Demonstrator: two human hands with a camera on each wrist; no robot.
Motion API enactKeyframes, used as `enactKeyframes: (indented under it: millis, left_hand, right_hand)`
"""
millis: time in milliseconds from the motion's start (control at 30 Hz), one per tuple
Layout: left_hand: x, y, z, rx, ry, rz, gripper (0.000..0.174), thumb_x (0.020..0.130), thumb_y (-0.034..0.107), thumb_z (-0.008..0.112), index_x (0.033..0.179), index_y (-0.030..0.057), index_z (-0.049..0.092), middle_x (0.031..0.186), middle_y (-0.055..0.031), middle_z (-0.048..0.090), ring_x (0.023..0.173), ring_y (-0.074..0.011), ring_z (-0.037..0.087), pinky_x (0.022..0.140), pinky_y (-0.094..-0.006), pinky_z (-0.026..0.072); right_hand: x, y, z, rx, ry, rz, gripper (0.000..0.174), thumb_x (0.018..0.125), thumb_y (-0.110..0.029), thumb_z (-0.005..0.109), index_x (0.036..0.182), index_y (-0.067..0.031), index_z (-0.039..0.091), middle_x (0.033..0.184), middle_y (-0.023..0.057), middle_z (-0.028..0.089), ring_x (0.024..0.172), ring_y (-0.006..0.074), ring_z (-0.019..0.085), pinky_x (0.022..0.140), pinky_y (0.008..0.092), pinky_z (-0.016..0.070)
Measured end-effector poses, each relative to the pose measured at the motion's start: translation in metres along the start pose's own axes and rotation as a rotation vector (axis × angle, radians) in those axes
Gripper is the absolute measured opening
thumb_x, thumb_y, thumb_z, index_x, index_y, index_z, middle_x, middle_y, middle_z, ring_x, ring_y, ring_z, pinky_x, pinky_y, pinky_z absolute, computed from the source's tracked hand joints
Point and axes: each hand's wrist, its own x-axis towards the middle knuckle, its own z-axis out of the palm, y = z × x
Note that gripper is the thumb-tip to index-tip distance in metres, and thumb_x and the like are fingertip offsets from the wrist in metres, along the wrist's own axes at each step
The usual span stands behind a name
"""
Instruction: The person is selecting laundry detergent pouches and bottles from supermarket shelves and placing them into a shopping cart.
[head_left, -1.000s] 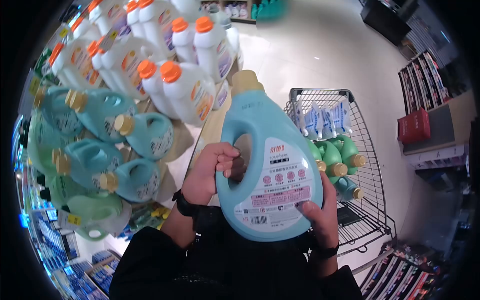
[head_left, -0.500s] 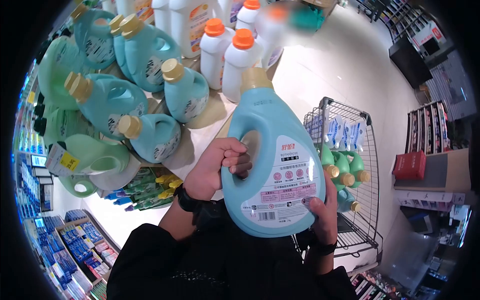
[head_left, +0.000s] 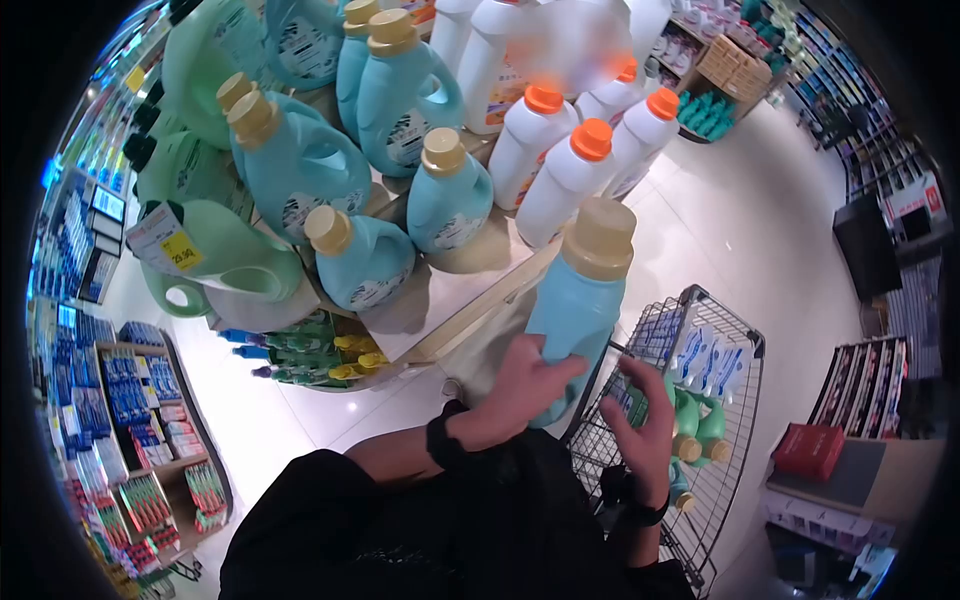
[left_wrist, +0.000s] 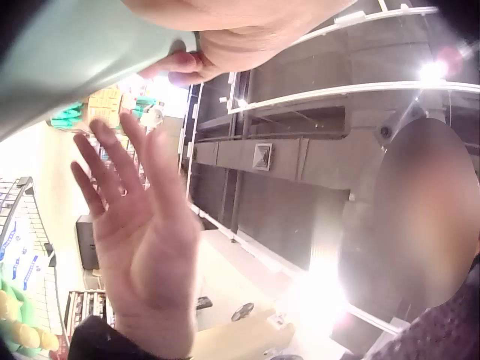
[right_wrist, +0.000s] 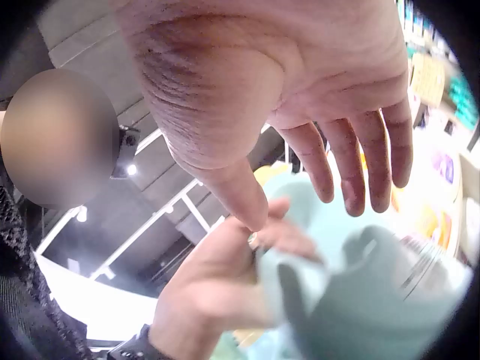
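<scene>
A light blue laundry detergent bottle [head_left: 580, 310] with a gold cap stands upright in front of the person, turned with its narrow side toward the head camera. The left hand [head_left: 525, 385] grips its handle; in the right wrist view its fingers curl round the handle of the bottle [right_wrist: 367, 315]. Off to the right side of the bottle, the right hand [head_left: 645, 430] is apart from it, fingers spread and relaxed. In the left wrist view this right hand [left_wrist: 146, 232] shows an empty palm.
A shopping cart [head_left: 755, 350] at the right holds green bottles [head_left: 700, 425] and white-and-blue packs [head_left: 710, 365]. On the display table [head_left: 470, 300] at the left stand similar blue bottles [head_left: 450, 195] and white bottles with orange caps [head_left: 570, 185]. Shelves [head_left: 150, 440] line the far left.
The right hand has let go of the bottle's lower right side. The bottle has turned from its back label to its narrow side and moved right. The view has swung, shifting the display rightward.
</scene>
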Motion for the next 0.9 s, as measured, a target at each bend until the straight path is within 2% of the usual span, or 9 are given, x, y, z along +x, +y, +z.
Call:
enactKeyframes:
  millis: [133,267,333,567,633,733,767,833,900]
  left_hand:
    - [0.000,-0.012,0.010,-0.179,0.084,0.045,0.034,0.092,0.018,0.065,0.119,0.0008,0.052,0.103,-0.0041,0.054,0.097,-0.0103,0.049,0.079,-0.0280,0.0421]
    - [-0.017,0.000,0.005,-0.098,0.120,0.152,0.032,0.089,0.017,0.065,0.112,-0.0020,0.052,0.098,-0.0083,0.058,0.092,-0.0149,0.057,0.081,-0.0289,0.0473]
    - [-0.026,0.005,-0.003,-0.035,0.056,0.080,0.031,0.090,0.012,0.066,0.115,-0.0004,0.055,0.107,-0.0050,0.057,0.106,-0.0137,0.052,0.090,-0.0297,0.0432]
    - [-0.039,-0.001,-0.058,-0.238,-0.028,0.071,0.034,0.089,0.011,0.066,0.118,-0.0029,0.057,0.117,-0.0078,0.060,0.110,-0.0138,0.054,0.094,-0.0298,0.0438]
    - [-0.062,0.010,-0.087,0.117,-0.170,0.118,0.037,0.089,0.011,0.066,0.121,-0.0039,0.056,0.124,-0.0103,0.059,0.114,-0.0138,0.054,0.099,-0.0287,0.0423]
    - [-0.087,-0.013,-0.122,0.283,0.211,-0.006,0.045,0.089,0.018,0.068,0.125,-0.0040,0.055,0.127,-0.0135,0.059,0.118,-0.0161,0.054,0.103,-0.0312,0.0406]
    - [-0.084,-0.025,-0.131,0.283,0.203,-0.015,0.045,0.089,0.018,0.068,0.125,-0.0040,0.055,0.127,-0.0135,0.059,0.118,-0.0161,0.054,0.103,-0.0312,0.0406]
    - [-0.069,-0.055,-0.147,0.389,0.182,0.289,0.054,0.086,0.029,0.072,0.127,-0.0011,0.056,0.121,-0.0137,0.063,0.114,-0.0180,0.057,0.100,-0.0339,0.0431]
    - [-0.066,-0.057,-0.146,0.302,0.061,0.359,0.060,0.088,0.038,0.070,0.129,-0.0026,0.054,0.120,-0.0143,0.063,0.112,-0.0184,0.057,0.100,-0.0343,0.0427]
  right_hand:
    - [0.016,-0.009,0.047,0.069,0.042,-0.018,0.056,0.074,-0.012,0.077,0.123,0.0015,0.054,0.122,0.0182,0.060,0.108,0.0303,0.062,0.093,0.0379,0.0478]
    - [0.031,0.006,0.064,0.119,0.072,-0.053,0.052,0.075,-0.009,0.073,0.121,0.0031,0.053,0.118,0.0183,0.061,0.101,0.0245,0.064,0.085,0.0344,0.0508]
    - [0.036,0.004,0.068,0.173,0.039,-0.027,0.050,0.076,-0.009,0.072,0.120,0.0036,0.053,0.114,0.0180,0.063,0.097,0.0223,0.065,0.082,0.0326,0.0514]
    - [0.051,0.016,0.087,0.287,0.052,0.026,0.036,0.077,0.000,0.067,0.112,0.0048,0.059,0.091,0.0093,0.068,0.084,0.0148,0.064,0.076,0.0274,0.0501]
    - [0.046,0.026,0.075,0.273,0.048,0.037,0.032,0.077,0.002,0.066,0.108,0.0054,0.061,0.090,0.0076,0.068,0.082,0.0136,0.064,0.075,0.0266,0.0497]
    - [0.026,0.020,0.057,0.297,-0.060,0.135,0.022,0.077,0.005,0.067,0.098,0.0052,0.065,0.078,0.0038,0.066,0.067,0.0083,0.059,0.064,0.0232,0.0475]
    - [0.023,0.007,0.052,0.296,-0.055,0.146,0.022,0.077,0.005,0.067,0.098,0.0052,0.065,0.078,0.0038,0.066,0.067,0.0083,0.059,0.064,0.0232,0.0475]
    - [0.026,-0.025,0.042,0.502,-0.173,0.276,0.020,0.076,0.007,0.066,0.096,0.0040,0.065,0.070,0.0023,0.063,0.053,0.0062,0.053,0.053,0.0224,0.0441]
    - [0.039,-0.040,0.031,0.637,-0.237,0.319,0.023,0.075,0.010,0.063,0.097,0.0051,0.063,0.056,0.0023,0.055,0.041,0.0080,0.047,0.046,0.0223,0.0411]
